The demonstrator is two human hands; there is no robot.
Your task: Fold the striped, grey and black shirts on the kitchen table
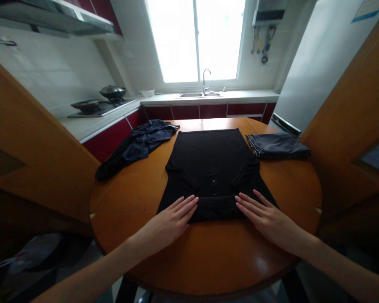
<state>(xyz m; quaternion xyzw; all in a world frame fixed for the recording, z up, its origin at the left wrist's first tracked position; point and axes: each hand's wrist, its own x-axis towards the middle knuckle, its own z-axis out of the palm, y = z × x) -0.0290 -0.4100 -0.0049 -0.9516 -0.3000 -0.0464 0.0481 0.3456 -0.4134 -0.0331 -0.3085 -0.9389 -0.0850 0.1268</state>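
A black shirt (pixel 211 155) with a short button placket lies spread out on a round wooden table (pixel 214 256), its collar end toward me. My left hand (pixel 177 214) rests flat on the near left part of the shirt, fingers stretched out, beside the collar. On the near right part lies my right hand (pixel 259 210), also flat, with its fingers a little spread. Both sets of fingertips point inward at the two ends of the collar band. Neither hand grips anything that I can see.
Crumpled dark clothes (pixel 145 143) lie at the table's left edge. A folded dark grey garment (pixel 278 145) sits at the back right. Beyond the table are a counter with a sink (pixel 198 95), a stove (pixel 104 108) with pans, and a fridge (pixel 318 59).
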